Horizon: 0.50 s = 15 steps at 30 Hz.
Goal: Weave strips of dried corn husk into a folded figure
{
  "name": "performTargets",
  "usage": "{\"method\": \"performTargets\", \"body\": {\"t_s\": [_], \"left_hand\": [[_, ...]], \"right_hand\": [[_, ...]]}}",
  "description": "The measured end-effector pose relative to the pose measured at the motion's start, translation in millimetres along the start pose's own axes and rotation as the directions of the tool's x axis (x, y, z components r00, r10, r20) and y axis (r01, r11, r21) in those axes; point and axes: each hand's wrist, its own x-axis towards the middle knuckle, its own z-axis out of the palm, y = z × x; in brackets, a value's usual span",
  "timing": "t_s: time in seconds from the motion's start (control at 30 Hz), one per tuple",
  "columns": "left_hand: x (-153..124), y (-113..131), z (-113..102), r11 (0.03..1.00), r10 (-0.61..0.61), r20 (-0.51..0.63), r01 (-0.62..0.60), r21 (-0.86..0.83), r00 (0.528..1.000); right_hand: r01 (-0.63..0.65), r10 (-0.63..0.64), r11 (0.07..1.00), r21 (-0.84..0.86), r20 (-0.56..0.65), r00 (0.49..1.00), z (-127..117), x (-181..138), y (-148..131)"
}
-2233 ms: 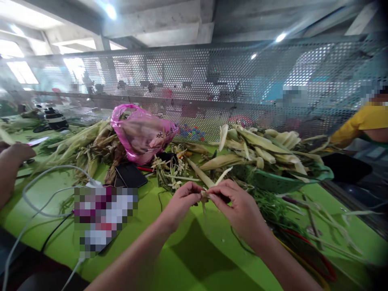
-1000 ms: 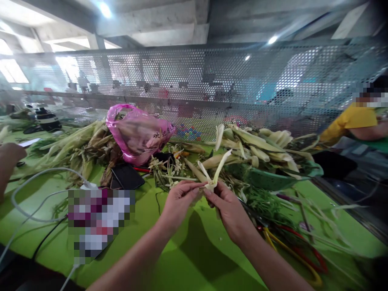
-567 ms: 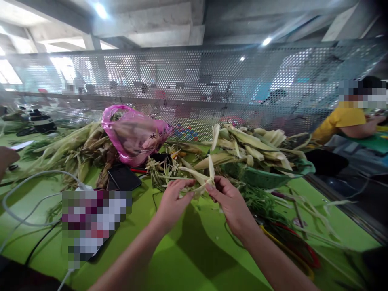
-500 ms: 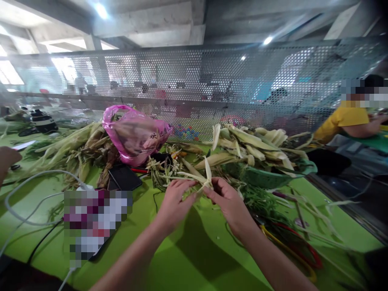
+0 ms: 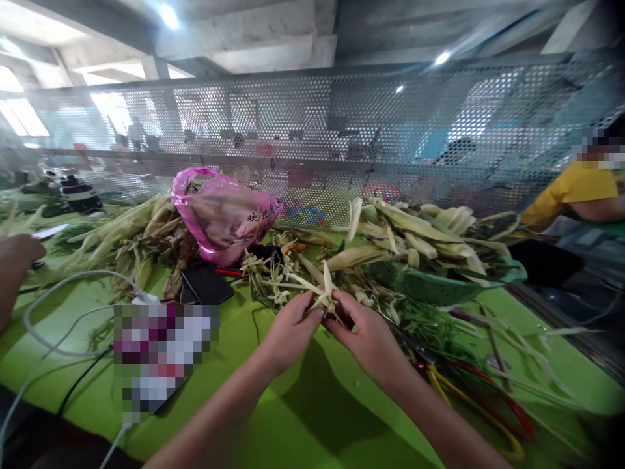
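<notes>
Between my two hands, above the green table [image 5: 336, 430], is a small knot of pale corn husk strips [image 5: 323, 298] with pointed ends sticking up and to the left. My left hand [image 5: 291, 331] pinches its lower left side between thumb and fingers. On the right side, the fingertips of my right hand [image 5: 365, 333] are closed on the same piece, and the fingers partly hide it. Just behind lie several woven husk pieces with thin stems [image 5: 273, 279]. Scissors with red and yellow handles [image 5: 439, 384] rest beside my right forearm.
Behind stand a pink plastic bag [image 5: 224, 218], a heap of husks [image 5: 131, 238] and a green basket [image 5: 434, 283] of husks. Phones [image 5: 209, 284] and white cables [image 5: 63, 277] lie left. Another person's hand [image 5: 14, 267] is at the left edge; a person in yellow [image 5: 586, 185] sits right. A perforated screen [image 5: 312, 124] closes the back.
My left fingers have bent in and drawn nearer my right hand, and the husk knot sits slightly lower and further left. The whole view has shifted a little.
</notes>
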Motion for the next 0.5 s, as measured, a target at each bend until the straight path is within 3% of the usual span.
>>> {"method": "performTargets", "body": {"t_s": [0.1,0.3,0.5], "left_hand": [[0.9,-2.4,-1.2,0.998,-0.048,-0.017,0.049,0.028,0.999],[3.0,-10.0,-5.9,0.992,-0.078,-0.053,0.083,0.099,0.996],[0.9,-4.3,-3.1,0.991,-0.131,-0.008,0.131,0.031,0.991]], "right_hand": [[-0.031,0.031,0.999,-0.036,0.007,0.999,0.1,-0.4,3.7],[-0.057,0.057,0.997,0.047,-0.005,0.998,-1.6,1.2,7.7],[-0.025,0.024,0.989,-0.144,-0.012,1.0,-4.0,-0.7,-0.5]]}}
